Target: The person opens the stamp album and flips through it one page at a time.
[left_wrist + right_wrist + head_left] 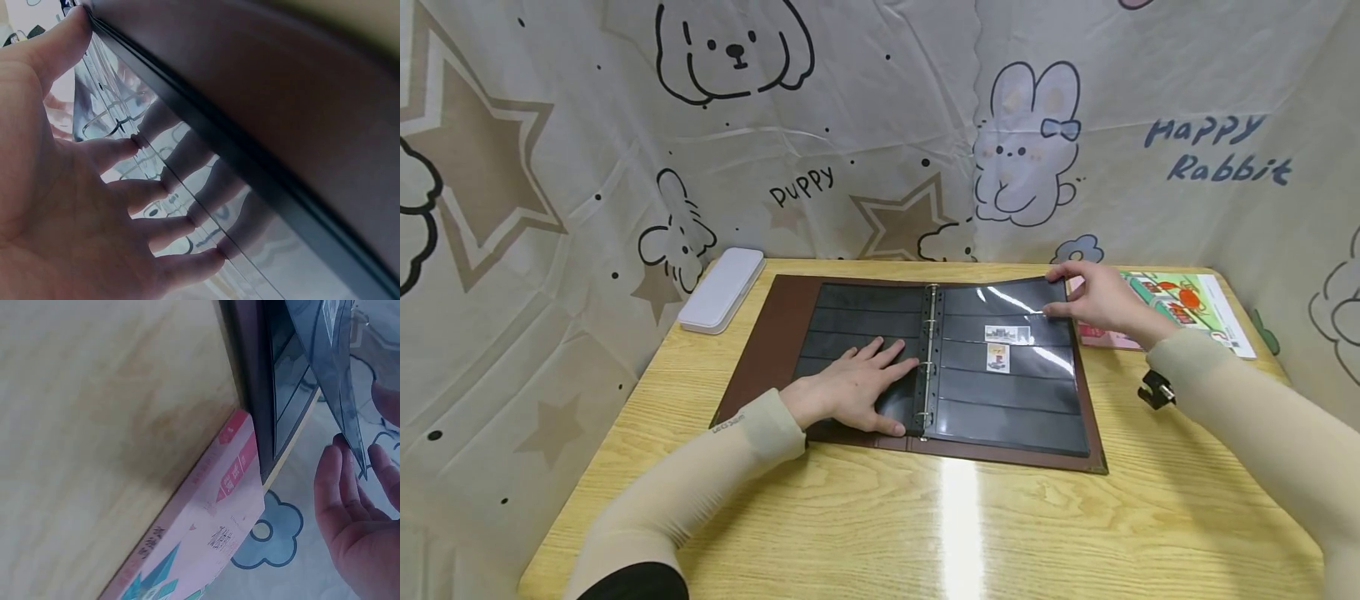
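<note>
A brown ring-binder stamp album (766,343) lies spread on the table with black pocket pages on both sides. Spread fingers of my left hand (853,392) rest on the left page (850,321), the thumb near its lower inner corner; the left wrist view shows this hand (81,181) against the glossy pockets. At the top outer corner of the right page (1011,417), my right hand (1097,296) pinches the sheet, and that corner is raised in the right wrist view, by the fingers (334,487). Two stamps, one wide (1007,335) and one upright (997,358), sit in this page's pockets.
Metal rings (930,333) run down the album's middle. A white case (722,292) lies at the table's back left. Beyond the album's right side is a pink-edged, colourful book (1187,304), partly behind my right hand. A printed cloth hangs behind the table.
</note>
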